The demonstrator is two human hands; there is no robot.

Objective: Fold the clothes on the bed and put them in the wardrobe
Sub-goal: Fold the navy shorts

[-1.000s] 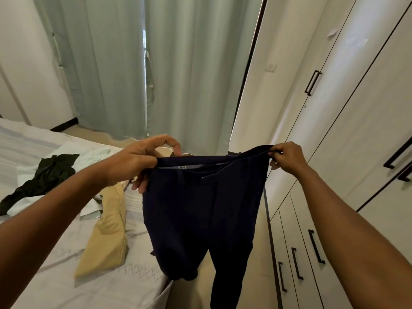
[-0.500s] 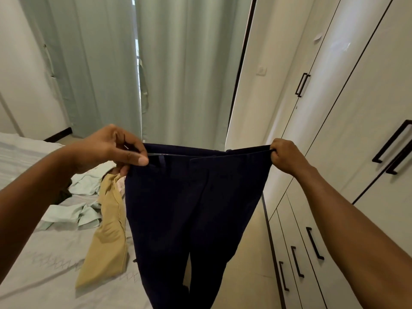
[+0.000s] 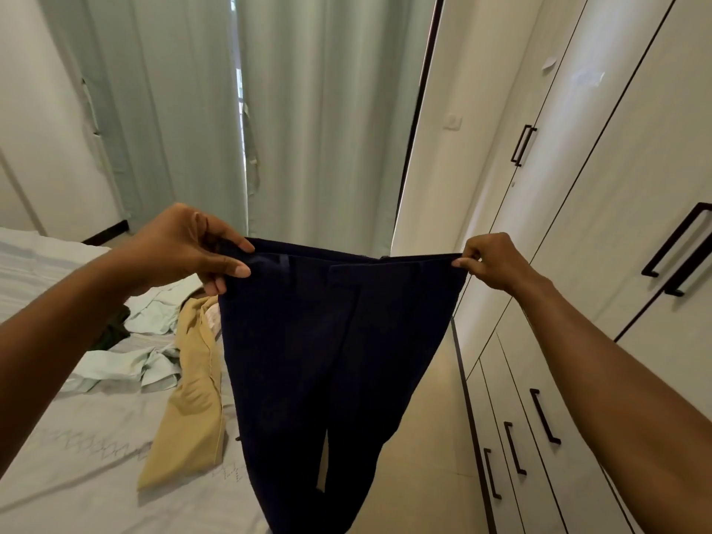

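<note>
Left grip: the left hand [image 3: 185, 248] is closed on the left end of the waistband [image 3: 346, 260], which is pinched between the thumb and the curled fingers. Right grip: the right hand [image 3: 489, 260] is closed on the right end of the same waistband, which is held in a narrow pinch at the fingertips. Both arms are stretched forward, with the hands well apart.

The navy trousers [image 3: 327, 341] are held in the air between the two grips, in front of the person, over the near edge of the bed [image 3: 77, 475] and the floor [image 3: 424, 437]. The waistband is drawn taut and runs left to right, close to level. The long axis is vertical: the waist is up and the legs point down. The hems are cut off by the lower edge of the frame.

Appearance: the cloth is very dark blue and plain. The front is turned to the camera; a fly flap and one belt loop are seen below the waistband. The legs hang side by side and narrow downward, with a slit of light between them low down.

Surroundings: a tan garment [image 3: 188, 418] lies lengthwise on the bed, just left of the trousers. A crumpled pale green shirt [image 3: 127, 364] lies beside it, and a dark green garment [image 3: 115, 329] is partly hidden by the left forearm. The wardrobe [image 3: 616, 186], white with black handles, is on the right, its doors closed. Pale green curtains [image 3: 327, 129] hang behind.
</note>
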